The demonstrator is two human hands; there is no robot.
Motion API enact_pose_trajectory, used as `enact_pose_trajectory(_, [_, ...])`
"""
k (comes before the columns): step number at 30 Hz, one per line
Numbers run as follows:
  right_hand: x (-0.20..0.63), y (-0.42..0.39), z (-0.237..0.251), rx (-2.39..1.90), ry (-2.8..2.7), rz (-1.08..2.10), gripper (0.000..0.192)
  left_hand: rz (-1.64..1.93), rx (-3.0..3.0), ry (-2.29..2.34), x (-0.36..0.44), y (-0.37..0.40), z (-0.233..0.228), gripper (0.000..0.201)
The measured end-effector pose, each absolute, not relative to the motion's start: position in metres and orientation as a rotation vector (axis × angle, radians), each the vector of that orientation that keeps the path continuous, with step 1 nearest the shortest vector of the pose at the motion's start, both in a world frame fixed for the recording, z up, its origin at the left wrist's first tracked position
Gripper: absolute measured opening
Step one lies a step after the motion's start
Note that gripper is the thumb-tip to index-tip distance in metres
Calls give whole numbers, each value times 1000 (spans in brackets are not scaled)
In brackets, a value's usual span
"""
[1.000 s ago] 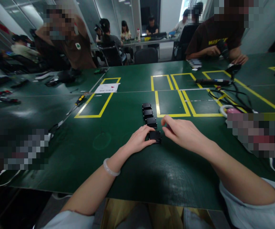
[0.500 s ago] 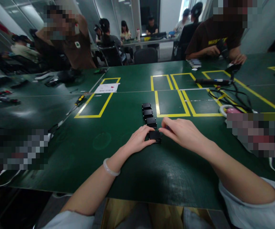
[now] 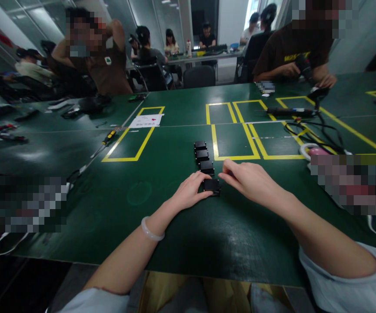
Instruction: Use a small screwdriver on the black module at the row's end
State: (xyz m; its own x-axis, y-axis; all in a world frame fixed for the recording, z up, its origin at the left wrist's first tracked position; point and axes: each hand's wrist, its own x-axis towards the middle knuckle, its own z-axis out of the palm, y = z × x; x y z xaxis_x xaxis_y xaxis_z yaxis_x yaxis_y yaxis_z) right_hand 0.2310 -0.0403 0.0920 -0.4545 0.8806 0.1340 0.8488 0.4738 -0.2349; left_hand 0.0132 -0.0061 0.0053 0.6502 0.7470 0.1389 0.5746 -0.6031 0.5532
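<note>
Barely anything has moved: my left hand (image 3: 189, 191) still pinches the nearest black block (image 3: 211, 185). My right hand (image 3: 249, 182) rests curled beside it, fingertips seemingly touching, gripping nothing.

Both arms are bare from the hands back almost to the elbow. Behind the left hand (image 3: 189, 191) a smooth, pale, translucent bangle (image 3: 151, 231) circles the wrist. Pale grey-white sleeves (image 3: 354, 282) are pushed up on both forearms, well back from the hands. The right hand (image 3: 251, 182) wears no ring, as far as the blurred view shows.
</note>
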Motion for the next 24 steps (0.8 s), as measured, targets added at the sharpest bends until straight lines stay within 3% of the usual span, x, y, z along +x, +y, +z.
enact_pose_trajectory(15, [230,-37,89,-1537,-2447,210,26,506,2423,1047,14,-7,5,37])
enact_pose_trajectory(24, [235,-40,93,-1426,-2445,279,11,516,2414,1033,13,-7,4,36])
